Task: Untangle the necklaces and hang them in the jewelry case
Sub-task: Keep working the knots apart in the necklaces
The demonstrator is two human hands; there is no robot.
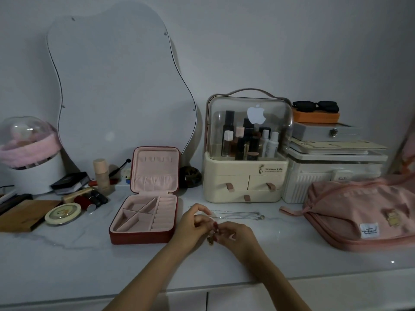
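A red jewelry case (pixel 143 237) lies open on the white counter, pink-lined, its lid standing upright with a row of small hooks near the top. Just right of it my left hand (pixel 193 223) and my right hand (pixel 235 235) meet, fingers pinched together on a small dark tangle of necklace (pixel 212 236) with a pendant hanging below. Thin silver chains (pixel 242 214) stretch right from my hands across the counter, ending in small pendants.
A cream cosmetics organiser (pixel 244 182) stands behind my hands, a white ribbed box (pixel 314 182) and a pink bag (pixel 359 216) to the right. Left of the case lie a round tin (pixel 62 213), lipsticks, a bottle and a wooden board. A wavy mirror (pixel 116 86) leans on the wall.
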